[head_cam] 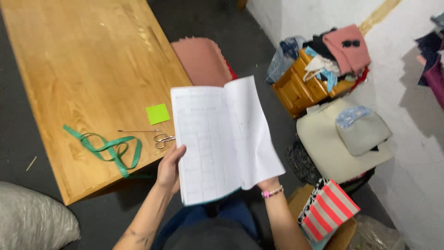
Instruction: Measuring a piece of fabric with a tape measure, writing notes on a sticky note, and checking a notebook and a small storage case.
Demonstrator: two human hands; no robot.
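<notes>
An open notebook with white ruled pages is held up in front of me, over my lap. My left hand grips its left edge, thumb on the page. My right hand is hidden behind the right-hand page; only its wrist with a beaded bracelet shows below the paper. The notebook's lower left corner overlaps the near corner of the wooden table.
On the table lie a green measuring tape, small scissors, a thin needle-like stick and a green sticky note. A pink cushioned seat, a wooden drawer unit with clothes, cushions and a striped bag stand at right.
</notes>
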